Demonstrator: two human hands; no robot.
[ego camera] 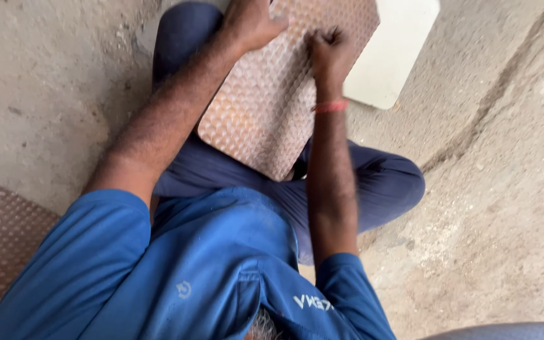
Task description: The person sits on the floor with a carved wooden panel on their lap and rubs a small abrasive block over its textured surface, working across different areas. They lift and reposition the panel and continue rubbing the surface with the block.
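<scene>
A brown panel (266,107) with an embossed diamond pattern and rounded corners leans on my crossed legs in dark blue trousers (385,182). My left hand (253,22) curls over the panel's far left edge and grips it. My right hand (328,50), with a red thread band at the wrist, is a closed fist pressing on the panel's upper face. Nothing shows inside the fist. I wear a blue short-sleeved shirt (209,271).
A white flat board (398,56) with rounded corners lies on the concrete floor behind the panel. Another brown embossed sheet (1,245) lies at the lower left. A grey rounded edge (505,330) shows at the bottom right. The floor (511,157) is rough, stained concrete.
</scene>
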